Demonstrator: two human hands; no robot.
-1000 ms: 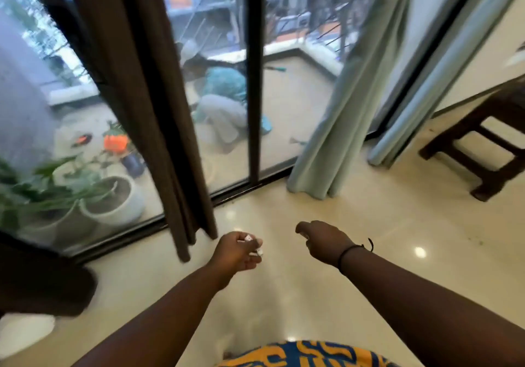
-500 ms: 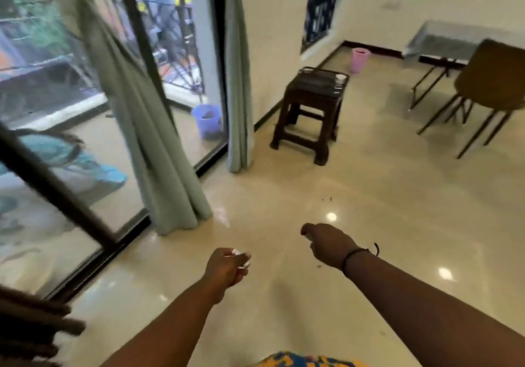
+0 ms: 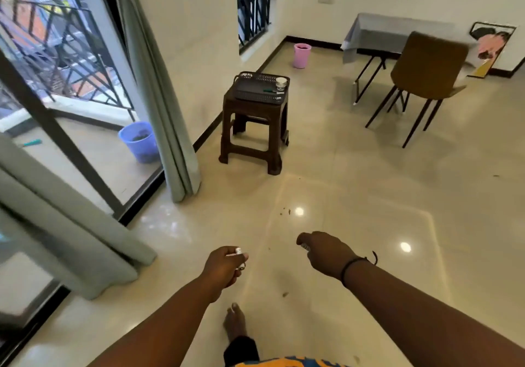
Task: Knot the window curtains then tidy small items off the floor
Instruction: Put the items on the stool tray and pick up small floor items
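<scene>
The left hand (image 3: 224, 267) was curled round a small white item (image 3: 238, 251) that showed between its fingers; what the item was could not be told. The right hand (image 3: 324, 253) was held out beside it, fingers curled, with a small pale thing (image 3: 305, 246) just visible under the knuckles, too small to tell. A dark band (image 3: 355, 264) circled the right wrist. Below the hands a bare foot (image 3: 235, 324) stood on the glossy tiled floor (image 3: 369, 196). Just ahead of the hands, small dark crumbs (image 3: 285, 211) lay on the tiles, and another speck (image 3: 285, 294) lay near the foot. Left of the left hand hung a pale green curtain (image 3: 71, 239), its hem on the floor; a second curtain (image 3: 159, 97) hung further ahead, unknotted. Beyond the hands stood a dark stool (image 3: 252, 128) carrying a tray (image 3: 255, 88) with a cup (image 3: 281, 82). A pink bin (image 3: 302, 55) and a chair (image 3: 426, 71) stood well away.
</scene>
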